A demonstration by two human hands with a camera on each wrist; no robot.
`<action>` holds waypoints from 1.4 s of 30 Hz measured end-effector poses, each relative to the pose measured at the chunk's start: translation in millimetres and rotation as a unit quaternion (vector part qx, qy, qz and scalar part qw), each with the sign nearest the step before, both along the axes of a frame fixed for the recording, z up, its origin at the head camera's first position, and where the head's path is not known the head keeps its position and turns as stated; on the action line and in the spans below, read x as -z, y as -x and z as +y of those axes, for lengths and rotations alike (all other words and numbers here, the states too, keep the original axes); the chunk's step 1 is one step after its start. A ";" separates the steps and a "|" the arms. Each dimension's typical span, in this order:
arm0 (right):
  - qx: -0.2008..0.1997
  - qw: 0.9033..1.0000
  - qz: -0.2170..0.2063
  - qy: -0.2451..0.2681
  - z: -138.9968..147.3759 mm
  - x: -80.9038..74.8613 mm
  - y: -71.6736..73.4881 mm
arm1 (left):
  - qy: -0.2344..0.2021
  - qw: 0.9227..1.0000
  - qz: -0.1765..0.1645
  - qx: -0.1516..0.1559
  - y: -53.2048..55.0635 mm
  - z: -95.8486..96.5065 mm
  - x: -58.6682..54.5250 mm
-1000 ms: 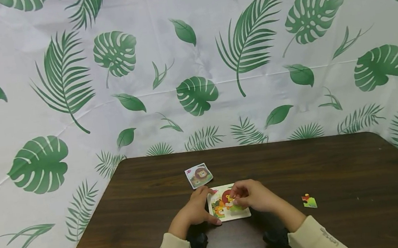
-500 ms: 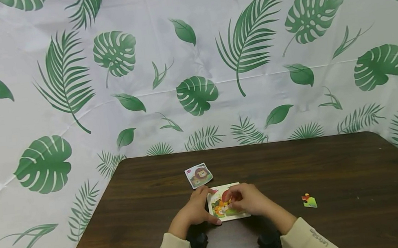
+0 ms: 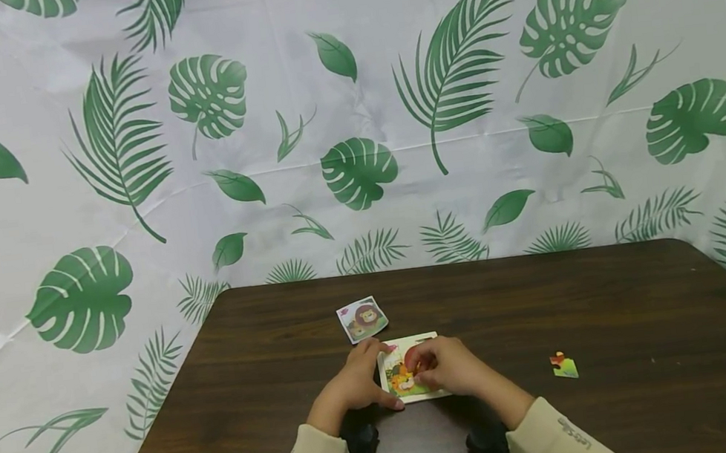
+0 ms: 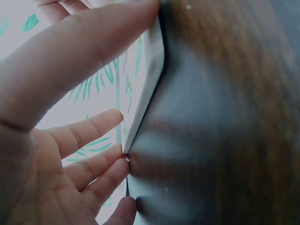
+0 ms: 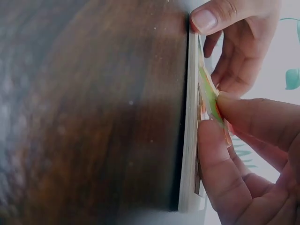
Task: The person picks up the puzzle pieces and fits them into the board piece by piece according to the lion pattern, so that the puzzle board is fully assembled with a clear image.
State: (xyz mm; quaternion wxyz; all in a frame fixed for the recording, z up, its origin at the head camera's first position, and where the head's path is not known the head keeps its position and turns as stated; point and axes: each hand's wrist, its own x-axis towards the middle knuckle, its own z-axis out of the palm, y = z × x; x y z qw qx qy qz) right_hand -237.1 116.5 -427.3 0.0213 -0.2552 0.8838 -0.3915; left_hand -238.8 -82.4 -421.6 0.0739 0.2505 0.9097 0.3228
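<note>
A square jigsaw puzzle board (image 3: 388, 364) with a pale frame and lion picture lies on the dark table. My left hand (image 3: 352, 381) rests at its left side: the thumb touches the near edge, and fairly straight fingers (image 4: 91, 133) reach the board's edge. Over the board's right part, my right hand (image 3: 449, 367) pinches a green and red puzzle piece (image 5: 211, 96) between thumb and finger. That piece stands tilted on the board in the right wrist view; the head view mostly hides it behind the fingers. Part of the lion picture is covered by the right hand.
A loose puzzle piece (image 3: 563, 365), red, yellow and green, lies on the table (image 3: 628, 308) to the right. Behind the board is a lion picture card (image 3: 362, 319). A white leaf-print cloth (image 3: 295, 219) hangs behind the table.
My right hand has shifted slightly left and lower over the board with its puzzle piece, which tucks further under the fingers. The left hand and board stay put.
</note>
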 end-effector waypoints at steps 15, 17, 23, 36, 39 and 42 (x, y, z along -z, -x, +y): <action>0.030 0.999 0.033 -0.023 -8.0 -2.9 -3.8 | 0.006 1.000 0.003 0.001 0.7 0.0 0.4; 0.045 0.998 0.027 -0.027 -9.5 -3.8 -4.2 | 0.007 1.000 0.003 0.001 0.9 -0.1 0.9; 0.092 0.994 0.021 -0.061 -14.6 -7.1 -5.2 | 0.008 1.000 0.000 -0.001 1.0 0.0 1.4; 0.113 0.990 0.032 -0.083 -20.8 -12.2 -10.6 | 0.009 1.000 -0.004 0.000 0.8 0.5 0.4; 0.110 0.990 0.031 -0.084 -20.5 -13.1 -10.7 | 0.008 1.000 -0.004 0.001 0.5 0.2 0.1; 0.103 0.991 0.036 -0.078 -19.8 -12.1 -8.8 | 0.008 1.000 0.003 0.003 0.8 -0.2 0.7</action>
